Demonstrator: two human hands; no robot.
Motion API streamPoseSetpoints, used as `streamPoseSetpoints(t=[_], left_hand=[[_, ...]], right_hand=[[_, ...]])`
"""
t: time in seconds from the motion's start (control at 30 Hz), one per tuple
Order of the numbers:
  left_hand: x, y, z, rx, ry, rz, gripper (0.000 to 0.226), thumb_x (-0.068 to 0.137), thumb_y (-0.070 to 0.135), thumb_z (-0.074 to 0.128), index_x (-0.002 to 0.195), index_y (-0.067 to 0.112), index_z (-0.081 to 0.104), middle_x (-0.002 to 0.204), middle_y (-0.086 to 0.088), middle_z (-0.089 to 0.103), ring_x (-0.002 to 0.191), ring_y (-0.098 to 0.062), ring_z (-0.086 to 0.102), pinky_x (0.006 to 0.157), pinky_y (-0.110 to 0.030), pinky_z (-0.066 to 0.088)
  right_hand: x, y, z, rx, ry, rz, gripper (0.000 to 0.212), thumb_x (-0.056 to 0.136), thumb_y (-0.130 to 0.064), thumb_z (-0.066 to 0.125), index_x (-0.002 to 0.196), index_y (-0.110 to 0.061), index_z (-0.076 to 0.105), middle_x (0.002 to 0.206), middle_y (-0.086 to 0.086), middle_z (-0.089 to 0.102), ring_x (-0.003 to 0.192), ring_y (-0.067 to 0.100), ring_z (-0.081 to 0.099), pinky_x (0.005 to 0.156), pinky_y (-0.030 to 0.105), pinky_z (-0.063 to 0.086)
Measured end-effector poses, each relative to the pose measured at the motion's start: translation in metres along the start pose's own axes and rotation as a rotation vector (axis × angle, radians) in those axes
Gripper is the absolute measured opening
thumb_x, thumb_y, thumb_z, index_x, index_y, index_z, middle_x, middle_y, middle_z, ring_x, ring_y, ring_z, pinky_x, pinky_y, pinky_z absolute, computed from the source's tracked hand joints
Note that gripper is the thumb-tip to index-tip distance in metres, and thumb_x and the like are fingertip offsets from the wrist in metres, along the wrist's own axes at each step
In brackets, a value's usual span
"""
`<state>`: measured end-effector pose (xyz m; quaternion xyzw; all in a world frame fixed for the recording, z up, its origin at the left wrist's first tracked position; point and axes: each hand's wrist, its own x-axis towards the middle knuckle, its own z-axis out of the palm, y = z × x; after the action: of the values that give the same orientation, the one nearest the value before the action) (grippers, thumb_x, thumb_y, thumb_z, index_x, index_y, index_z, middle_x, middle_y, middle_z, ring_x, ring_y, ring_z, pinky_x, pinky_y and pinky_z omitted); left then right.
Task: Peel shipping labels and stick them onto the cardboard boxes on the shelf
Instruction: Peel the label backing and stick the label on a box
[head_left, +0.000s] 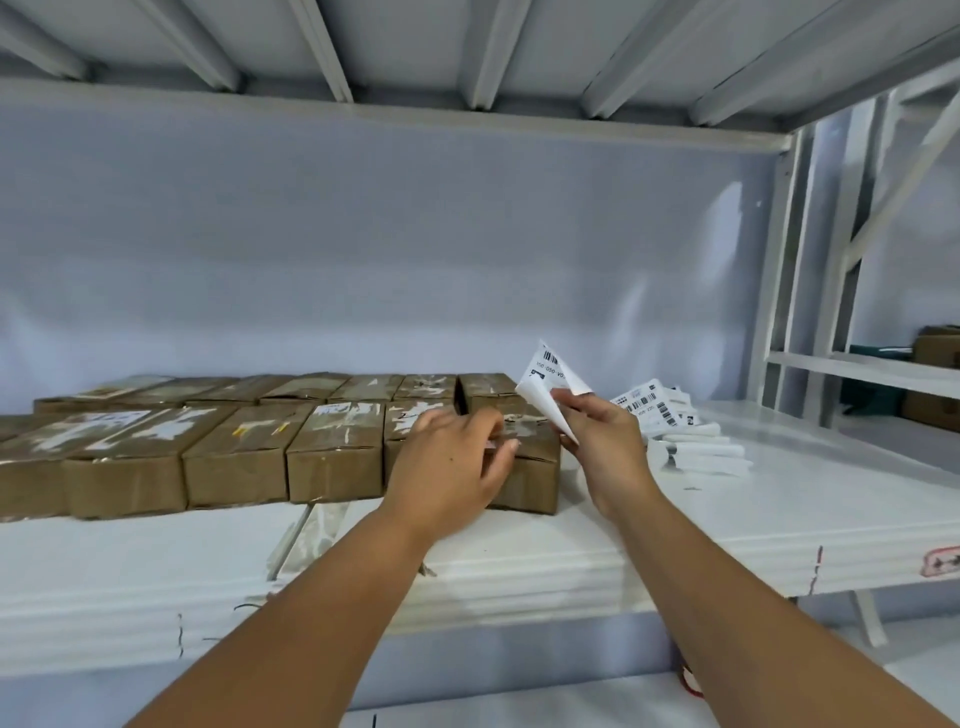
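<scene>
Now | right fingers (569, 402) pinch label (548, 371) | left fingers (483, 423) loose over boxes (332, 457) | label pile (675, 431) beside, on shelf (779, 493)

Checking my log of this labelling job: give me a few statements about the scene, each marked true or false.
1. The right hand holds a barcode label. True.
2. The cardboard boxes are stacked three high. False: they lie one layer deep, in two rows.
3. A pile of labels lies right of the boxes on the white shelf. True.
4. The left hand rests on the label pile. False: it is at the rightmost front box.
</scene>
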<state>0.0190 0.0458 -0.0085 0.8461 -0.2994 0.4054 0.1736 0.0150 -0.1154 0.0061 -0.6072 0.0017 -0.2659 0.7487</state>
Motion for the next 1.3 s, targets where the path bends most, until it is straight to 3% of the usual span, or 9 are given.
streamPoseSetpoints(t=[0.17, 0.23, 0.37, 0.57, 0.63, 0.87, 1.0, 1.17, 1.3], left_hand=[[-0.004, 0.005, -0.004, -0.207, -0.061, -0.023, 0.040, 0.093, 0.042, 0.046, 0.127, 0.020, 0.045, 0.113, 0.006, 0.064, 0.109, -0.015, 0.050, 0.089, -0.031, 0.041], [-0.006, 0.010, -0.006, -0.261, -0.056, -0.039, 0.040, 0.093, 0.038, 0.048, 0.129, 0.021, 0.040, 0.111, 0.008, 0.064, 0.109, -0.012, 0.051, 0.087, -0.034, 0.045], [-0.004, 0.007, -0.005, -0.247, -0.019, -0.035, 0.041, 0.094, 0.027, 0.048, 0.133, 0.024, 0.035, 0.108, 0.010, 0.061, 0.107, -0.009, 0.050, 0.083, -0.036, 0.047], [-0.003, 0.007, -0.005, -0.310, -0.061, -0.099, 0.051, 0.093, 0.025, 0.050, 0.137, 0.032, 0.026, 0.102, 0.011, 0.058, 0.094, -0.007, 0.054, 0.079, -0.031, 0.048], [-0.004, 0.006, -0.005, -0.317, -0.098, -0.107, 0.053, 0.095, 0.024, 0.047, 0.141, 0.037, 0.025, 0.105, 0.011, 0.057, 0.098, -0.007, 0.053, 0.083, -0.030, 0.046], [-0.005, 0.008, -0.007, -0.263, -0.096, -0.039, 0.049, 0.097, 0.018, 0.042, 0.142, 0.034, 0.033, 0.114, 0.009, 0.055, 0.107, -0.009, 0.047, 0.086, -0.020, 0.036], [-0.006, 0.007, -0.005, -0.354, -0.025, -0.057, 0.044, 0.092, 0.012, 0.052, 0.133, 0.028, 0.049, 0.106, 0.009, 0.059, 0.087, -0.006, 0.055, 0.082, -0.021, 0.043], [-0.003, 0.006, -0.005, -0.303, -0.061, -0.128, 0.031, 0.092, 0.021, 0.052, 0.123, 0.025, 0.059, 0.109, 0.007, 0.063, 0.080, -0.004, 0.048, 0.074, -0.015, 0.035], [-0.003, 0.007, -0.008, -0.322, -0.063, -0.166, 0.036, 0.091, 0.023, 0.053, 0.126, 0.028, 0.056, 0.106, 0.009, 0.064, 0.075, -0.001, 0.048, 0.071, -0.015, 0.036]], right_hand=[[0.002, -0.006, -0.005, -0.022, -0.048, -0.015, 0.024, 0.087, -0.004, 0.062, 0.110, -0.009, 0.068, 0.109, 0.002, 0.065, 0.089, 0.014, 0.061, 0.064, 0.011, 0.046], [0.004, -0.009, -0.007, -0.055, -0.128, 0.012, 0.028, 0.087, -0.001, 0.061, 0.114, -0.004, 0.066, 0.110, 0.008, 0.065, 0.084, 0.013, 0.061, 0.059, 0.008, 0.046], [0.004, -0.007, -0.010, -0.046, -0.197, 0.043, 0.029, 0.084, 0.003, 0.063, 0.112, -0.006, 0.066, 0.113, 0.013, 0.067, 0.089, 0.020, 0.066, 0.068, 0.016, 0.052], [0.000, -0.007, -0.014, -0.161, -0.260, -0.061, 0.026, 0.086, 0.004, 0.061, 0.110, -0.002, 0.066, 0.105, 0.010, 0.066, 0.082, 0.011, 0.064, 0.062, 0.008, 0.048], [-0.004, -0.008, -0.014, -0.156, -0.288, -0.056, 0.025, 0.086, 0.005, 0.060, 0.110, 0.000, 0.065, 0.097, 0.007, 0.066, 0.069, 0.002, 0.065, 0.058, 0.008, 0.047], [-0.005, -0.001, -0.013, -0.408, -0.279, -0.199, 0.025, 0.079, -0.011, 0.072, 0.099, -0.025, 0.070, 0.116, -0.001, 0.059, 0.109, 0.011, 0.058, 0.098, 0.028, 0.045], [-0.006, -0.002, -0.013, -0.426, -0.230, -0.252, 0.025, 0.081, -0.010, 0.069, 0.104, -0.017, 0.071, 0.117, 0.002, 0.060, 0.108, 0.013, 0.058, 0.096, 0.026, 0.045], [-0.005, -0.006, -0.016, -0.229, -0.188, -0.200, 0.027, 0.088, 0.003, 0.057, 0.112, -0.004, 0.067, 0.107, 0.003, 0.065, 0.083, 0.000, 0.061, 0.068, 0.005, 0.046], [-0.002, -0.006, -0.016, -0.137, -0.161, -0.184, 0.031, 0.088, 0.006, 0.054, 0.114, -0.005, 0.066, 0.107, 0.002, 0.067, 0.092, 0.006, 0.063, 0.083, 0.012, 0.049]])
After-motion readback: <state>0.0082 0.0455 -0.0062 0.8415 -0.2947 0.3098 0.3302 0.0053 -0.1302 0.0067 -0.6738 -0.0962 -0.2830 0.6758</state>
